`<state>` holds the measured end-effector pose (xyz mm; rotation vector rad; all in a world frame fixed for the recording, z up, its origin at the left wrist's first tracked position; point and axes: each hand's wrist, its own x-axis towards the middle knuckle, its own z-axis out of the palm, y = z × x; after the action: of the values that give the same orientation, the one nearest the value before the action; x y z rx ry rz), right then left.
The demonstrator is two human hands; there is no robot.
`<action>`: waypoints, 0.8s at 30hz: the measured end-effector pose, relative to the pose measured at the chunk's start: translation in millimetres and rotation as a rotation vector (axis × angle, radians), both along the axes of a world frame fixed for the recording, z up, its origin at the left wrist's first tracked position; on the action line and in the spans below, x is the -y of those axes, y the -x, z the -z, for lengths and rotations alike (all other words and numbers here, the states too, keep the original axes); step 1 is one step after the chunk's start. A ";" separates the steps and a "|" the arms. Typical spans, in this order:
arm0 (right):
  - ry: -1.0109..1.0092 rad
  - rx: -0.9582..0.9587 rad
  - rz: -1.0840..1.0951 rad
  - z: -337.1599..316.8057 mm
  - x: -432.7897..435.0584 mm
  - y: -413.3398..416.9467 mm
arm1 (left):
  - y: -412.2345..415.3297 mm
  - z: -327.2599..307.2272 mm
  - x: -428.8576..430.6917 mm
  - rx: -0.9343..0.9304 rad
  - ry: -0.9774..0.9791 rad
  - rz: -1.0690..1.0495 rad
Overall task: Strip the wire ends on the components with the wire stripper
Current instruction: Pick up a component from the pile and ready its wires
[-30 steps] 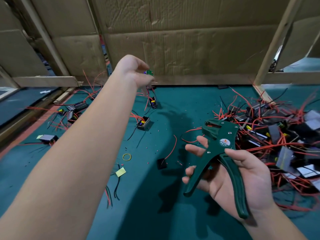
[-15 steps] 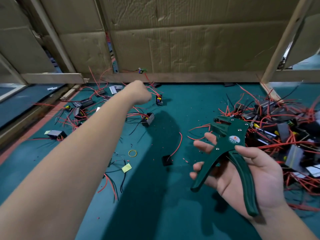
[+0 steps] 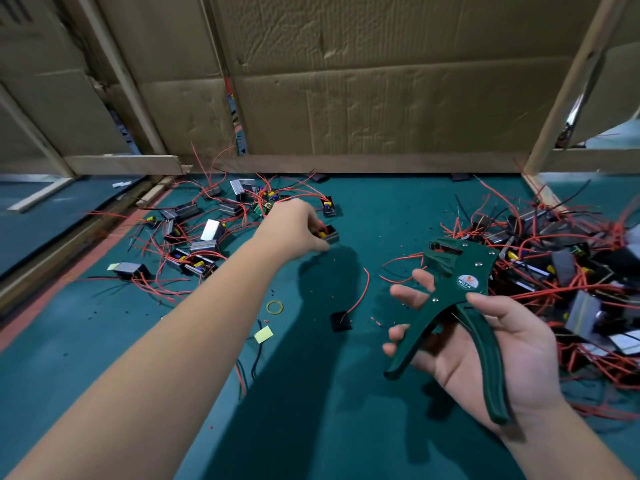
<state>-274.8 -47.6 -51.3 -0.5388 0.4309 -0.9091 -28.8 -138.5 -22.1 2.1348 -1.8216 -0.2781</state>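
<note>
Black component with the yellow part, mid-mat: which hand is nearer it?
Left. The left hand curls its fingers on the component; the right hand, holding the wire stripper, is off to its right, apart.

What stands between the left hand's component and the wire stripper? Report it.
Nothing visible: the left hand grips the component; only mat and a loose red wire lie toward the right hand's wire stripper.
</note>
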 end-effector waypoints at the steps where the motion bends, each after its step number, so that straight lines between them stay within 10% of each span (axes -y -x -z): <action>1: 0.004 -0.001 -0.001 -0.1 -0.4 0.2 | 3.4 -4.0 -4.5 -0.051 0.066 0.046; 12: 0.003 -0.013 0.020 -0.9 -2.4 1.6 | 22.3 -35.6 -32.3 -0.906 0.166 0.138; 24: 0.008 0.022 0.042 1.1 1.1 7.3 | 22.9 -29.0 -25.0 -1.039 0.297 -0.004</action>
<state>-282.1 -48.7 -52.4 -0.5285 0.4203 -0.9567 -51.7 -113.5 6.9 1.3480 -1.1321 -0.8552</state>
